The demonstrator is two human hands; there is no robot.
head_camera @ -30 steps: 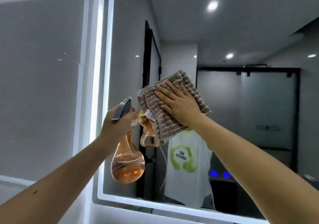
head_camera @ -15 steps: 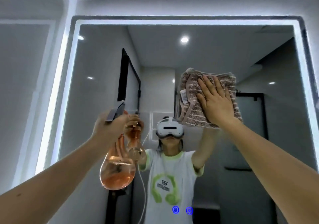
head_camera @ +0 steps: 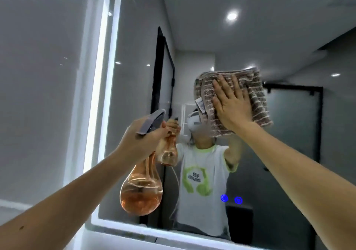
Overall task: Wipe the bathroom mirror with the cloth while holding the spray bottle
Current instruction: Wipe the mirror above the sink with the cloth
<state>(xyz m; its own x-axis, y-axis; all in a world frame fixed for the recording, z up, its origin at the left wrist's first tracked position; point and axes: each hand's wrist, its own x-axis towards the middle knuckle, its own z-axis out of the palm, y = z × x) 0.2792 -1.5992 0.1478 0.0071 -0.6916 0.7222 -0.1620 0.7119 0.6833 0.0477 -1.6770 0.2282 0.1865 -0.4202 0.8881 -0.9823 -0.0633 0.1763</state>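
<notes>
A large wall mirror (head_camera: 134,47) with a lit white border fills the view. My right hand (head_camera: 231,103) lies flat, fingers spread, pressing a folded brown striped cloth (head_camera: 258,95) against the glass at centre right; a white tag hangs from the cloth's left edge. My left hand (head_camera: 140,138) is wrapped around the neck of a clear orange spray bottle (head_camera: 141,190), which has a grey trigger head and hangs bulb-down in front of the mirror's lower left part. The glass reflects the bottle, my arms and my white shirt.
The mirror's lit border (head_camera: 100,95) runs down the left side and along the bottom. A grey tiled wall (head_camera: 42,76) lies left of it. Two blue touch buttons (head_camera: 231,199) glow low on the glass. Reflected are a black-framed door and a shower screen.
The view has shifted right and down across the mirror. My right hand has slid the cloth a little lower on the glass. The bottle stays gripped in my left hand.
</notes>
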